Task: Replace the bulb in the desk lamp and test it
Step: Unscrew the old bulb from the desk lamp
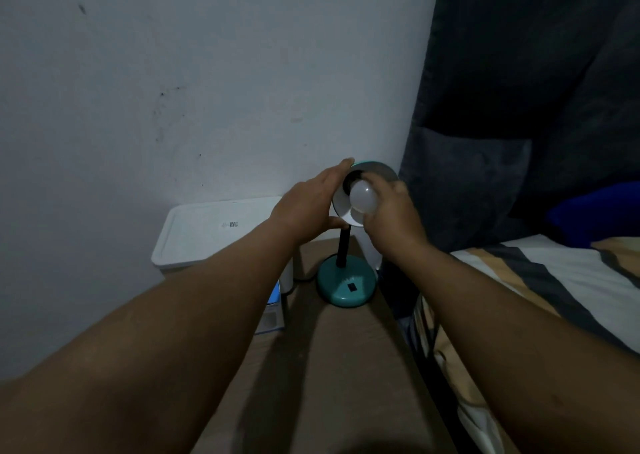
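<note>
A teal desk lamp stands on the brown table, with a round base (347,285), a black neck (342,248) and a shade (381,171) turned towards me. My left hand (308,207) is wrapped around the shade's left side. My right hand (391,211) grips a white bulb (362,197) at the mouth of the shade. The bulb is unlit. Its base is hidden inside the shade, so I cannot tell whether it sits in the socket.
A white lidded box (207,235) stands left of the lamp against the wall. A small blue-and-white carton (273,309) lies below it on the table (329,367). A bed with a striped sheet (540,280) and a blue pillow (595,211) is at right.
</note>
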